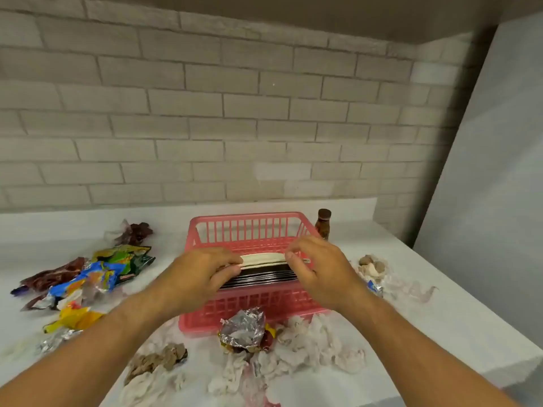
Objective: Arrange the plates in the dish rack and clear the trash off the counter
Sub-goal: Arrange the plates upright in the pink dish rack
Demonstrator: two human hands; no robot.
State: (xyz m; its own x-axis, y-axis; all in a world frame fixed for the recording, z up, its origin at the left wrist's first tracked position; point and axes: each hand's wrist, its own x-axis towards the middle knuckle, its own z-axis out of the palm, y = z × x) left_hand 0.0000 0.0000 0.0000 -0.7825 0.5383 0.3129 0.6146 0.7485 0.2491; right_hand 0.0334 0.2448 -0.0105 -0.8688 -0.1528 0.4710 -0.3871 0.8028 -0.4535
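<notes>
Both hands pinch one cream plate [263,257] by its rim: left hand [205,268] on the left end, right hand [318,270] on the right end, fingers curled. Plate stands on edge in the pink rack [249,227] under the hands, dark plates [258,279] just nearer than it. Wrappers [102,274] lie left of the left hand. Foil [242,327] and tissues [317,342] sit between the forearms, on the counter [440,304]. Bottle [323,223] stands beyond the right hand.

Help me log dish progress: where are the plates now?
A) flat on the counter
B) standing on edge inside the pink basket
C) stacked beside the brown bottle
B: the plates stand on edge in the basket, left hand and right hand pinching their rims.
</notes>
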